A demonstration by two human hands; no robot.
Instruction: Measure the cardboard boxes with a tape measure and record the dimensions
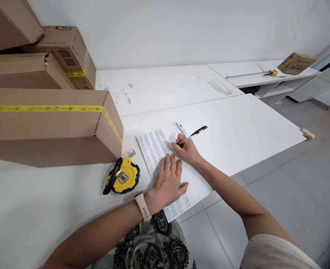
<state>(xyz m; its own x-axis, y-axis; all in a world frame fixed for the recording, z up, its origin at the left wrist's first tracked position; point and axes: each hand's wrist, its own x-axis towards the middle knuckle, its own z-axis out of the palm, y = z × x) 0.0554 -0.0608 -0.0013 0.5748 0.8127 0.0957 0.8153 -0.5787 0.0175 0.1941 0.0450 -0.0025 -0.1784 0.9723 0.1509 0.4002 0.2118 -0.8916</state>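
Note:
My left hand lies flat on a sheet of paper, fingers stretched out. Columns of small handwriting fill much of the sheet, and its lower corner hangs past the table edge. In my right hand is a pen with a black cap end and a clear barrel, tip down at the paper. My fingers hide the tip. Under the far edge of the sheet, part of another printed paper shows. A yellow and black tape measure rests on the table left of the paper.
A large cardboard box with yellow tape stands at the left, with more boxes stacked behind. The white table ends at the right by a wooden corner piece. Farther off are another tape measure and a small box.

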